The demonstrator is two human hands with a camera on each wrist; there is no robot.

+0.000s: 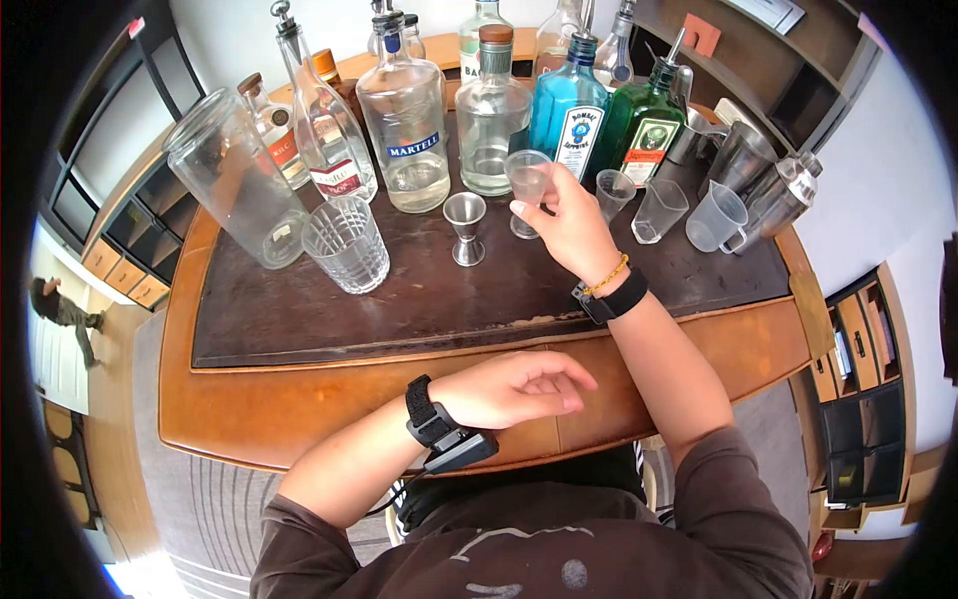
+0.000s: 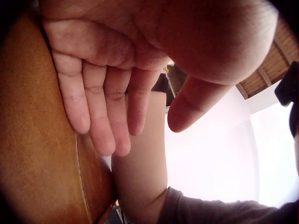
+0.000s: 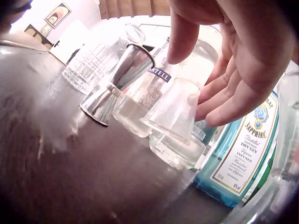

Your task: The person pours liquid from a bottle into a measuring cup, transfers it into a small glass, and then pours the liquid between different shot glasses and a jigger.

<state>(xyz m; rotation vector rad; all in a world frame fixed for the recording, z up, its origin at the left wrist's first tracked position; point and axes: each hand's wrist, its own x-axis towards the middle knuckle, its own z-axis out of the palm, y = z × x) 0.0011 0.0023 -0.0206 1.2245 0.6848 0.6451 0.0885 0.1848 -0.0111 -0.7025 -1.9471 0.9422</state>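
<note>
My right hand (image 1: pixel 574 225) holds a clear double-ended jigger (image 1: pixel 527 180) between thumb and fingers, in front of the bottles. In the right wrist view the clear jigger (image 3: pixel 174 109) stands roughly upright under my right hand (image 3: pixel 238 60); whether its base touches the table cannot be told. To its left is a steel jigger (image 1: pixel 467 230), upright on the dark tabletop. My left hand (image 1: pixel 514 389), holding nothing, lies at the tan leather front edge, its fingers loosely bent. The left wrist view shows the palm and fingers of my left hand (image 2: pixel 107 84) beside the leather.
Several bottles, among them a Martell bottle (image 1: pixel 404 130) and a blue bottle (image 1: pixel 569 110), line the back. At left are a cut-glass tumbler (image 1: pixel 347 248) and a tilted large glass vessel (image 1: pixel 235 175). Small clear cups, a plastic measuring cup (image 1: pixel 716 218) and a steel shaker (image 1: pixel 783 195) stand right.
</note>
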